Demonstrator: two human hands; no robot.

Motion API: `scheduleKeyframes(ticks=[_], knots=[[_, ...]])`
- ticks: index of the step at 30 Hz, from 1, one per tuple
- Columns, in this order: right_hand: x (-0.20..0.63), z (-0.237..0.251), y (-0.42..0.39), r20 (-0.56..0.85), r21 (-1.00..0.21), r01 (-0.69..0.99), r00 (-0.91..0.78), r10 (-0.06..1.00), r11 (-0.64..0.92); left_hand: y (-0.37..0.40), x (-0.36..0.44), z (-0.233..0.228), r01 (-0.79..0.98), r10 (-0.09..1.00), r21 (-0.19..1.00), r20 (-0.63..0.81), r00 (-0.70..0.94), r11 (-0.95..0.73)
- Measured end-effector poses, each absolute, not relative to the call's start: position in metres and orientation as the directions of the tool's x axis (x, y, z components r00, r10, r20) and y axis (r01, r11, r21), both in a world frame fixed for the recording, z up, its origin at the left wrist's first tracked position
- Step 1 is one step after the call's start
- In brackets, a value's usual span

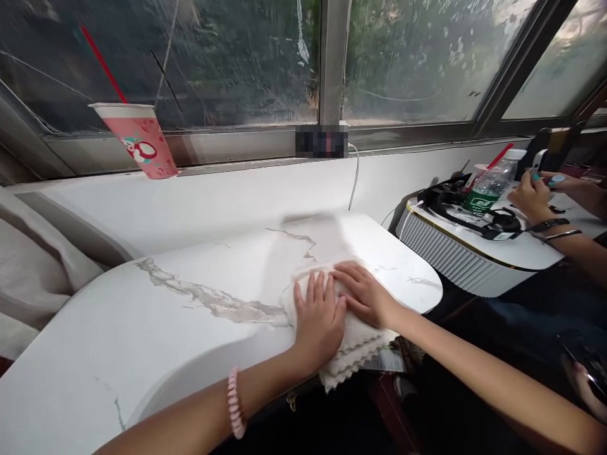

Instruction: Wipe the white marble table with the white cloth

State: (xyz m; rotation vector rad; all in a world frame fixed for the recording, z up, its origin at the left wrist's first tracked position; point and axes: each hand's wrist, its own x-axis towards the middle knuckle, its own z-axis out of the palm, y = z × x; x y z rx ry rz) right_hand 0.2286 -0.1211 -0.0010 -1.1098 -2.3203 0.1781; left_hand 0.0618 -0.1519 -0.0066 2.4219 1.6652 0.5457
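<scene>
A folded cream cloth (355, 351) with scalloped edges lies at the near edge of a white marble-patterned table (180, 316), partly hanging over it. My left hand (317, 319) lies flat on the cloth, fingers spread and pointing away from me. My right hand (363, 291) rests palm down on the cloth's right part, its fingers pointing left and touching the left hand's fingertips. Both hands press on the cloth; neither grips it. A pink beaded bracelet (234, 404) sits on my left wrist.
A pink paper cup (142, 142) with a red straw stands on the window ledge. A white cable (355, 177) hangs from the sill. On a second white table (474, 253) at right lie headphones (497, 221) and a bottle (490, 183); another person's hands (535, 196) work there.
</scene>
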Motion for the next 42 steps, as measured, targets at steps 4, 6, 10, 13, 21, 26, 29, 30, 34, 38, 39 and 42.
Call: scheduleKeyframes(ticks=[4, 6, 10, 13, 21, 26, 29, 30, 34, 38, 39, 42], knots=[[0.249, 0.0, -0.108, 0.409, -0.372, 0.702, -0.463, 0.786, 0.607, -0.135, 0.084, 0.0, 0.856, 0.923, 0.349, 0.18, 0.339, -0.382], [0.252, -0.002, -0.092, 0.415, -0.368, 0.712, -0.45, 0.791, 0.598, -0.118, 0.089, 0.002, 0.853, 0.92, 0.343, 0.166, 0.356, -0.393], [0.248, -0.01, -0.038, 0.459, -0.332, 0.717, -0.445, 0.769, 0.613, -0.073, 0.089, 0.005, 0.869, 0.925, 0.317, 0.153, 0.349, -0.38], [0.239, -0.013, 0.012, 0.468, -0.323, 0.711, -0.454, 0.758, 0.625, -0.034, 0.085, 0.006, 0.9, 0.951, 0.311, 0.153, 0.268, -0.304], [0.208, -0.013, 0.106, 0.431, -0.306, 0.748, -0.443, 0.786, 0.589, 0.055, 0.057, 0.005, 0.911, 0.955, 0.292, 0.144, 0.258, -0.29], [0.199, -0.013, 0.132, 0.431, -0.292, 0.771, -0.422, 0.797, 0.566, 0.086, 0.047, 0.001, 0.896, 0.947, 0.32, 0.195, 0.255, -0.308], [0.195, -0.013, 0.141, 0.427, -0.298, 0.795, -0.383, 0.819, 0.528, 0.098, 0.045, 0.0, 0.887, 0.939, 0.328, 0.222, 0.262, -0.325], [0.194, -0.013, 0.143, 0.428, -0.301, 0.8, -0.372, 0.824, 0.518, 0.1, 0.045, 0.0, 0.886, 0.937, 0.328, 0.23, 0.262, -0.329], [0.193, -0.013, 0.144, 0.436, -0.31, 0.796, -0.367, 0.821, 0.52, 0.102, 0.044, 0.001, 0.885, 0.935, 0.33, 0.249, 0.253, -0.327], [0.194, -0.014, 0.138, 0.446, -0.323, 0.788, -0.362, 0.818, 0.525, 0.095, 0.045, 0.002, 0.885, 0.937, 0.336, 0.245, 0.249, -0.323], [0.194, -0.014, 0.135, 0.448, -0.323, 0.788, -0.362, 0.818, 0.525, 0.092, 0.045, 0.002, 0.886, 0.939, 0.337, 0.241, 0.246, -0.319], [0.194, -0.013, 0.122, 0.447, -0.315, 0.783, -0.375, 0.812, 0.536, 0.081, 0.046, 0.003, 0.889, 0.948, 0.344, 0.209, 0.241, -0.302]])
